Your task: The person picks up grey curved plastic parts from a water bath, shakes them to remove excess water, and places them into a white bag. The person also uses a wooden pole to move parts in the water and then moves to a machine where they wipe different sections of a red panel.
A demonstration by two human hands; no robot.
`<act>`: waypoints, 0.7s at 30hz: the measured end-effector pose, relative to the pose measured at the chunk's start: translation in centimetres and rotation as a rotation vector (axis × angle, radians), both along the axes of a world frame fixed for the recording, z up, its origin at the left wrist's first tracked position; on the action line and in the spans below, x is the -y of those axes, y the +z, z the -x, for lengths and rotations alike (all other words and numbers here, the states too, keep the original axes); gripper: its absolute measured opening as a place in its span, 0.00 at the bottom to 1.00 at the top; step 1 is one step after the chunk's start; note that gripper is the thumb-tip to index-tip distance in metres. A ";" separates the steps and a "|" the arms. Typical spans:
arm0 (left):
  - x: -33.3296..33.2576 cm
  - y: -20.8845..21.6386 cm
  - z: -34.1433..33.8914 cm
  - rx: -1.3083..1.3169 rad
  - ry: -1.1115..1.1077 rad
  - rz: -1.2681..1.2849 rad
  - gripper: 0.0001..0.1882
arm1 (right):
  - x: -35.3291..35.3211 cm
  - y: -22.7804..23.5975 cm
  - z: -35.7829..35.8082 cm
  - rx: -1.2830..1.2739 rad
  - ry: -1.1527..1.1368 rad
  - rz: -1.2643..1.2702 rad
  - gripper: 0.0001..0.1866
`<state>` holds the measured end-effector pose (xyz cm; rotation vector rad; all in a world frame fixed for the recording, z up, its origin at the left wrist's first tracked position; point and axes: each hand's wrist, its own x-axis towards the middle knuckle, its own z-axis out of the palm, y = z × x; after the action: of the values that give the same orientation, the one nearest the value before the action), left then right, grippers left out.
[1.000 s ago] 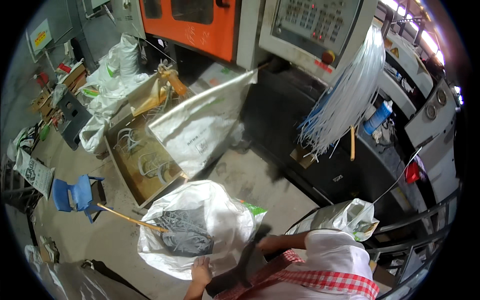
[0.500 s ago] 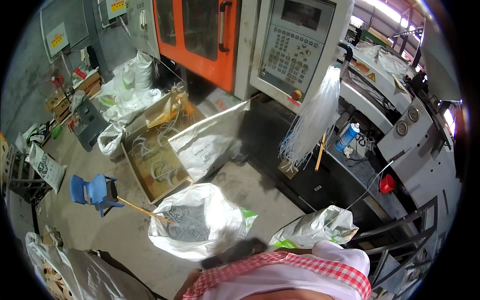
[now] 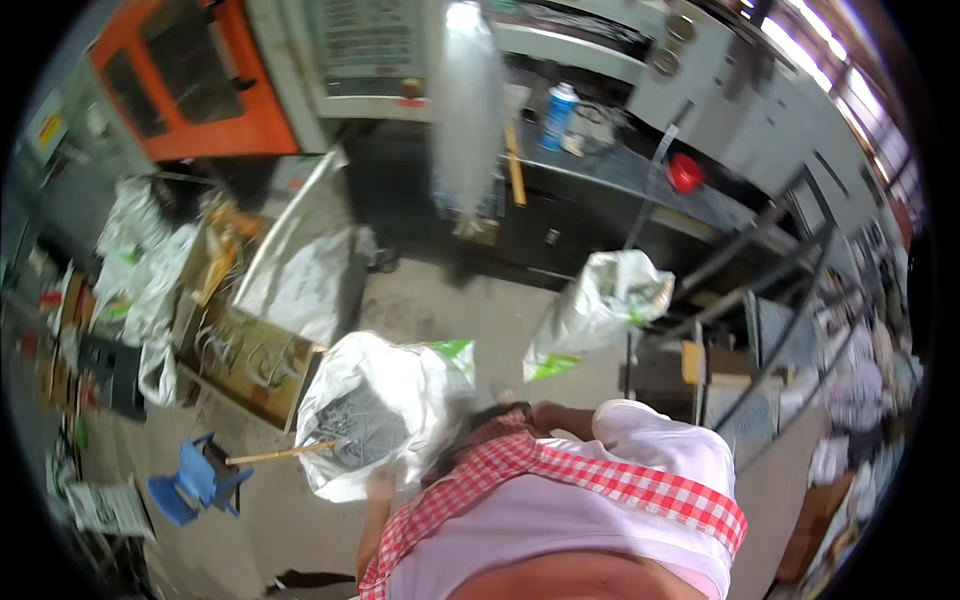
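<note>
A large white woven sack (image 3: 335,365) stands with its mouth spread wide in front of me, holding many thin grey plastic pieces (image 3: 360,432). My left hand (image 3: 381,484) is at the sack's near rim. It is blurred, so I cannot make out its fingers or any hold on the rim. A wooden stick (image 3: 280,453) lies across the sack's left edge, one end over the grey pieces. Of my right side, a short stretch of bare arm shows below the white sleeve; the hand itself is hidden by the red checked apron.
A blue chair (image 3: 197,478) stands left of the sack. Beyond are a shallow bin (image 3: 235,395) and a white sheet (image 3: 295,270). Another white sack (image 3: 590,315) is at the right. The machine ledge holds a blue spray can (image 3: 558,117) and a red cup (image 3: 684,173); clear strands (image 3: 466,120) hang beside it.
My view has swung to the right, so the machine and bin sit further left. My left arm has reached forward to the sack's near rim.
</note>
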<state>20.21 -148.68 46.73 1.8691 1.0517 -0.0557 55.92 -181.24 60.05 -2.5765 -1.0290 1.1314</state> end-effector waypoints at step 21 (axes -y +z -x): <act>1.0 3.2 -20.3 0.489 0.194 1.210 0.09 | 3.7 14.9 -42.8 0.969 -0.866 -0.557 0.06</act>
<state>40.54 -149.71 49.93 0.6251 0.5946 -0.0894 98.76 -184.98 74.96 -2.5234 -0.1287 -0.5713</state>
